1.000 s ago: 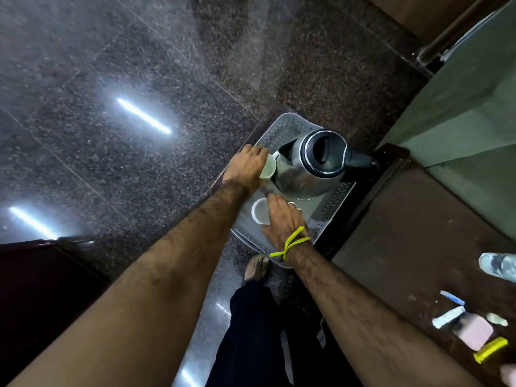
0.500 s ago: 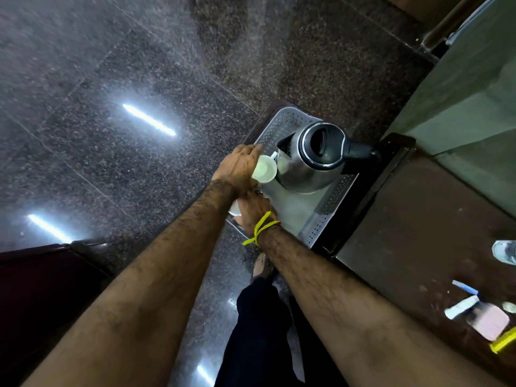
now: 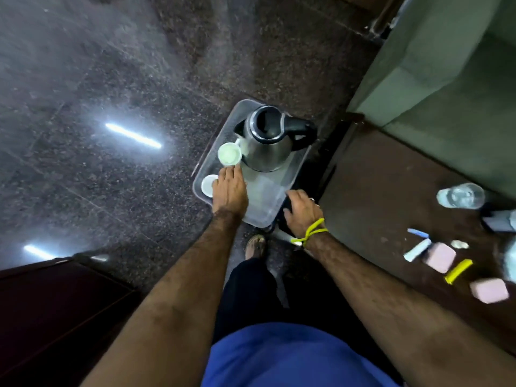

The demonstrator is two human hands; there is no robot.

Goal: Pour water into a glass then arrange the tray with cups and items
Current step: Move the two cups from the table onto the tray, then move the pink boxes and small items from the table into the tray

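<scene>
A grey plastic tray [image 3: 265,202] sits on a low dark stand beside the table. On its far half stands a steel kettle [image 3: 268,141] with a black handle and no lid. A pale green cup [image 3: 229,154] stands upright against the kettle's left side. A second white cup [image 3: 207,185] is at the tray's left edge. My left hand [image 3: 229,192] lies flat over the near left of the tray, between the two cups, fingers apart and empty. My right hand [image 3: 303,212] curls at the tray's near right corner; whether it grips the rim is hidden.
A brown table [image 3: 391,208] is on the right, holding a glass of water [image 3: 460,195], pink blocks [image 3: 441,256], a yellow clip [image 3: 458,270] and small white items. A green wall panel rises behind it. Polished dark floor lies left; my foot [image 3: 255,245] is below the tray.
My left hand has let go of the green cup and drawn back. My right hand left the white cup and moved right to the tray's corner. The view has pulled back.
</scene>
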